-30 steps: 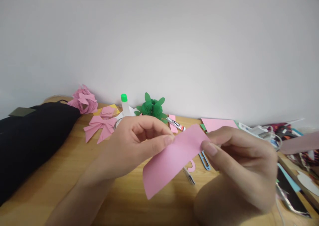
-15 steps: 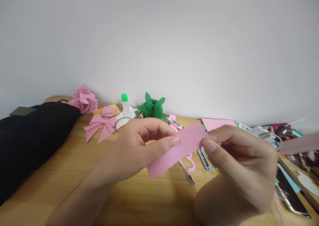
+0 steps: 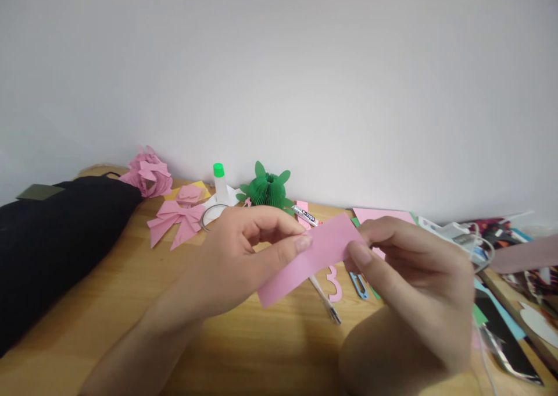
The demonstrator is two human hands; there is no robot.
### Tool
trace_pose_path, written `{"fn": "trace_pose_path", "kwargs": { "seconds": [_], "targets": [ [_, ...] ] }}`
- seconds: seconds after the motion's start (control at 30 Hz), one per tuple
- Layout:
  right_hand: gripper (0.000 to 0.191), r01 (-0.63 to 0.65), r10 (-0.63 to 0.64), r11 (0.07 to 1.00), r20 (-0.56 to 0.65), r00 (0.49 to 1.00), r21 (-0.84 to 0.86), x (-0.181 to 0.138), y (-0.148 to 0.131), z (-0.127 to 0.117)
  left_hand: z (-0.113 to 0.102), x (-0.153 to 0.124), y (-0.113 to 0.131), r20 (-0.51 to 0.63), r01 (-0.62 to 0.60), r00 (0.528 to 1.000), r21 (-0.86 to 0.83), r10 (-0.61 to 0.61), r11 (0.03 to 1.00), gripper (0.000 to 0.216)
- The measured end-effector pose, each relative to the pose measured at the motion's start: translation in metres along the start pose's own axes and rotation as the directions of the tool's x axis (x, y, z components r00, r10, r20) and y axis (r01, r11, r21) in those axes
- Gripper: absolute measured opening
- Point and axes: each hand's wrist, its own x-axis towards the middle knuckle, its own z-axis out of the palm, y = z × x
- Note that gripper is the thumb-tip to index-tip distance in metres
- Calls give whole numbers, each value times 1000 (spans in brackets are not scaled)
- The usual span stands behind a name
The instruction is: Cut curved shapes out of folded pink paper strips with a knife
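Observation:
Between my two hands a pink strip of paper is held up slantwise above the wooden table. My left hand pinches its left part, thumb on the near face and fingers behind. My right hand grips the right edge between thumb and index finger. Under the strip lie a pen, a pink paper cutout shaped like a 3 and a blue cutter partly hidden by the right hand.
Along the wall stand a green paper turtle, a glue stick and a pink folded-paper piece. A pink paper bow lies left of my hands. A black bag covers the left side; cables and clutter crowd the right.
My right hand has shifted slightly left along the strip's right end, showing more of the green and black items at the right. The left hand keeps its pinch.

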Motion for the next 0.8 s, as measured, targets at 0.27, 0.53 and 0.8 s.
{"fn": "trace_pose_path", "kwargs": {
  "seconds": [0.27, 0.53, 0.8],
  "targets": [
    [9, -1, 16, 995, 158, 987, -97, 7, -2, 5, 5, 0, 8, 128, 25, 991, 157, -45, 987, 18],
    [17, 29, 16, 987, 279, 960, -157, 11, -7, 1, 0, -4, 1, 223, -80, 975, 448, -25, 891, 24],
    [18, 67, -29, 983, 211, 977, -173, 6, -5, -12, -8, -5, -1, 305, -117, 951, 488, -44, 865, 27]
  ]
}}
